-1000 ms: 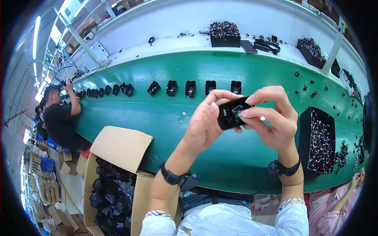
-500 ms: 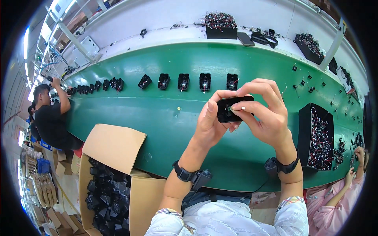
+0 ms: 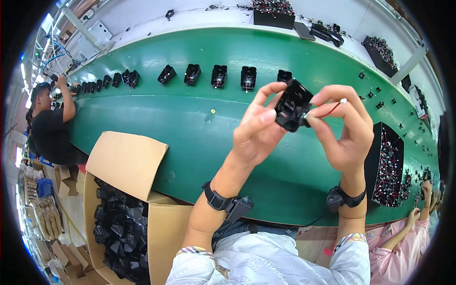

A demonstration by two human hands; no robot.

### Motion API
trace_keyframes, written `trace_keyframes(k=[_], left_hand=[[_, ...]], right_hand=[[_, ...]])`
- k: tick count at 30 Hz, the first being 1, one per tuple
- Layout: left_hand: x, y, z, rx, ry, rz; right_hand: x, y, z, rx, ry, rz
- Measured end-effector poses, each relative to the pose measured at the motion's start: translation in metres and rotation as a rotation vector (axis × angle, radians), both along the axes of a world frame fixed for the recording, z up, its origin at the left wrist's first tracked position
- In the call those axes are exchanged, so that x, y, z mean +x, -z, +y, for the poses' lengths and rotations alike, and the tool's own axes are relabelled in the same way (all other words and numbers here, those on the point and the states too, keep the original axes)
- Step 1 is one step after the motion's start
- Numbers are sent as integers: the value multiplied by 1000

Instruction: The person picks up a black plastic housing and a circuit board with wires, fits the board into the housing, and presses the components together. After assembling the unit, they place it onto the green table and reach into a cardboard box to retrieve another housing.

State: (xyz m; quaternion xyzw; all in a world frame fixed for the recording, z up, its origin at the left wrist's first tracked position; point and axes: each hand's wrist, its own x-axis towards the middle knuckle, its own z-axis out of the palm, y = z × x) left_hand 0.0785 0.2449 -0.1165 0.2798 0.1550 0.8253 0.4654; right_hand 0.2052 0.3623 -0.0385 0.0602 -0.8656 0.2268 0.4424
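Above the green table, my left hand (image 3: 259, 126) is closed around a black plastic housing (image 3: 293, 102), tilted so that its hollow inside shows. My right hand (image 3: 344, 128) is beside the housing's right edge, thumb and index finger pinching a small wired part. A red and dark wire (image 3: 332, 111) with a white connector (image 3: 343, 100) sticks out over those fingers. The pinched part itself is mostly hidden by the fingertips. Just beyond the housing, another black housing (image 3: 284, 76) stands on the table, partly covered.
A row of black housings (image 3: 219, 77) runs leftward along the green table (image 3: 190, 128). At right stands a black bin (image 3: 380, 161) of wired parts. An open carton (image 3: 166, 237) holds many black housings at lower left. Co-workers sit at far left (image 3: 52, 123) and far right (image 3: 399, 247).
The housing has been raised and tipped, turning its hollow side into view. My right hand has drawn from inside it to its right edge, and the wire now shows. The view has shifted slightly.
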Motion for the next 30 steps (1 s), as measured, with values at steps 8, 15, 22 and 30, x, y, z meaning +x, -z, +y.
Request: trace_keyframes(k=[8,15,22,30], left_hand=[[0,-2,2,48,-138,194],[-1,4,4,92,-205,292],[-7,6,2,87,-247,403],[-7,6,-1,35,-196,340]], right_hand=[[-4,16,-3,-215,65,26],[-10,28,-12,-174,95,23],[-1,14,-9,-71,141,-73],[12,-2,-11,-47,148,-122]])
